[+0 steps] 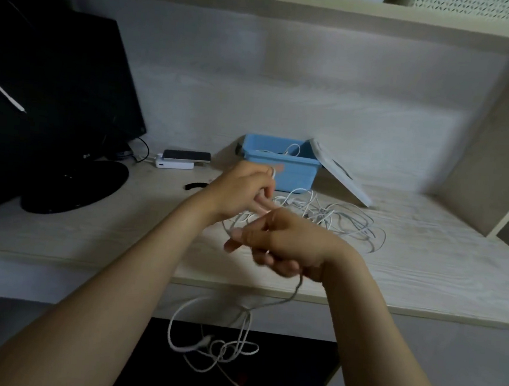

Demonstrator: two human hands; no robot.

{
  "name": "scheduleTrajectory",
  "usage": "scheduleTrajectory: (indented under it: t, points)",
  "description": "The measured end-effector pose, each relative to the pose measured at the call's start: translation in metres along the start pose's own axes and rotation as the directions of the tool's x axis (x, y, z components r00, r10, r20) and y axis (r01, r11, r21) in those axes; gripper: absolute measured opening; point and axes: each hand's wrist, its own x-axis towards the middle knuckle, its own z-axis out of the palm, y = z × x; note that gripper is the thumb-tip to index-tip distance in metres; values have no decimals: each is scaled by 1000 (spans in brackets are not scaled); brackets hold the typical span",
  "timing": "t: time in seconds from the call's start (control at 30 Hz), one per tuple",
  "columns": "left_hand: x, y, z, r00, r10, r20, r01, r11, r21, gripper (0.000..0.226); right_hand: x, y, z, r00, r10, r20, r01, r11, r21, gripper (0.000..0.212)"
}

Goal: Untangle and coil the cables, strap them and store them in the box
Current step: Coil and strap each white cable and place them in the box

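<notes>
A tangle of white cables (333, 219) lies on the pale desk (424, 261) in front of an open blue box (291, 173) that has a cable inside. My left hand (244, 189) is raised above the pile, its fingers pinched on a white cable. My right hand (282, 245), nearer to me, grips the same white cable; from it a knotted length (220, 336) hangs down past the desk's front edge. A black strap (196, 185) lies on the desk left of my left hand.
The box's white lid (340, 172) leans against its right side. A black monitor (51, 85) on a round base stands at the left. A phone on a white power bank (176, 159) lies behind the strap. A shelf unit (494, 144) closes the right side.
</notes>
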Motion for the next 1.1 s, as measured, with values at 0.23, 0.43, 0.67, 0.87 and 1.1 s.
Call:
scheduleTrajectory:
  t: [0.23, 0.43, 0.67, 0.87, 1.1]
  points:
    - [-14, -19, -4, 987, -83, 138, 116, 961, -251, 32, 7, 9, -18, 728, -369, -578, 349, 925, -151, 15]
    - [-19, -17, -15, 948, -133, 289, 260, 846, -465, 33, 29, 27, -16, 520, -476, -709, 319, 878, -355, 24]
    - [-20, -1, -18, 955, -126, 267, 222, 903, -369, 45, 30, 25, -21, 592, -475, -651, 461, 862, -209, 45]
    - [-16, 14, -7, 939, -17, 345, 245, 737, -629, 35, 46, 17, -2, 752, -129, -647, 511, 734, 448, 49]
    - [-8, 26, -5, 979, 6, 204, 152, 643, -751, 33, 35, 20, 13, 905, 138, -402, 26, 927, 375, 52]
